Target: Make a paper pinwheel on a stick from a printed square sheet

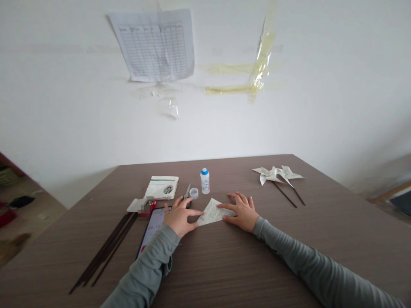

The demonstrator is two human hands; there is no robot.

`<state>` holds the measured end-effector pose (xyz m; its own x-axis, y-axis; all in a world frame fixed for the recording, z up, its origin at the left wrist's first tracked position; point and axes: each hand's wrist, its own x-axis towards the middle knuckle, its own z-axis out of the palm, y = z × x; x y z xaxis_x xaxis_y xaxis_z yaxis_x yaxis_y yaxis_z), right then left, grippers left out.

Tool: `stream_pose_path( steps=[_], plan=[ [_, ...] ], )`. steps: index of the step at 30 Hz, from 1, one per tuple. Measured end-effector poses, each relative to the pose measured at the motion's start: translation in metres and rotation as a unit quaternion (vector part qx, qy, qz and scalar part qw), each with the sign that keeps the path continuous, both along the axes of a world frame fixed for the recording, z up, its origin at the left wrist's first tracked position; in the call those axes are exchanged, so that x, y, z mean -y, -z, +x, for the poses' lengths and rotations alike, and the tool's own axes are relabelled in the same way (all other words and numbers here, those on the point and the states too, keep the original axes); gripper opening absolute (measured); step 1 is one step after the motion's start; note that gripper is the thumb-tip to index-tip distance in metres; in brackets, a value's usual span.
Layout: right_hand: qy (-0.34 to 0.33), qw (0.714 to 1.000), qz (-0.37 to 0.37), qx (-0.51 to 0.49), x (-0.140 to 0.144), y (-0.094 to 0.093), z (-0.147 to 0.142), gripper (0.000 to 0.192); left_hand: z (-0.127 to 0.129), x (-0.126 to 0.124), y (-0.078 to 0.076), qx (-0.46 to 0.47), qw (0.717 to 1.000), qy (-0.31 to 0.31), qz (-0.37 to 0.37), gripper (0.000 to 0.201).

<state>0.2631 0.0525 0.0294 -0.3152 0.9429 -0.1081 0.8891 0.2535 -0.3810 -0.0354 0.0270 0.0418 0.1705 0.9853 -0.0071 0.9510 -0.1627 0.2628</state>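
A folded piece of printed paper (212, 211) lies flat on the brown table (289, 239). My left hand (178, 218) rests on its left corner with the index finger stretched along the fold. From the other side my right hand (240, 210) presses down on its right edge, fingers spread. Just behind the paper stand a small white glue bottle with a blue cap (204, 180), a loose cap (193, 193) and scissors (186, 192).
Two finished paper pinwheels on dark sticks (278, 175) lie at the back right. A bundle of dark sticks (105, 250), a phone (152, 229), a small box (143, 206) and a booklet (162, 187) sit to the left. A printed sheet (156, 45) hangs on the wall.
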Motion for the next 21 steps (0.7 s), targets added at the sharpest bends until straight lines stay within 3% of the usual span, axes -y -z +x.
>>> stream_pose_path(
  steps=[3,8,11,16,21],
  plan=[
    [0.003,1.000,0.000,0.003,0.000,0.000,0.000,0.055,-0.005,-0.002,-0.003,-0.011,1.000,0.008,-0.005,0.057],
    [-0.001,1.000,-0.009,0.014,0.000,-0.002,-0.001,0.056,-0.010,-0.008,-0.012,-0.055,0.995,-0.018,-0.080,0.077],
    [0.000,1.000,-0.008,0.016,0.000,-0.001,-0.001,0.056,-0.009,-0.009,-0.012,-0.055,0.996,-0.019,-0.064,0.088],
    [-0.001,1.000,-0.006,0.013,-0.001,0.001,-0.001,0.056,0.007,-0.002,-0.009,-0.013,1.000,0.012,-0.012,0.065],
    [-0.007,1.000,0.003,0.011,-0.001,0.001,-0.001,0.057,0.035,0.007,-0.004,0.014,0.999,0.052,0.009,0.056]
  ],
)
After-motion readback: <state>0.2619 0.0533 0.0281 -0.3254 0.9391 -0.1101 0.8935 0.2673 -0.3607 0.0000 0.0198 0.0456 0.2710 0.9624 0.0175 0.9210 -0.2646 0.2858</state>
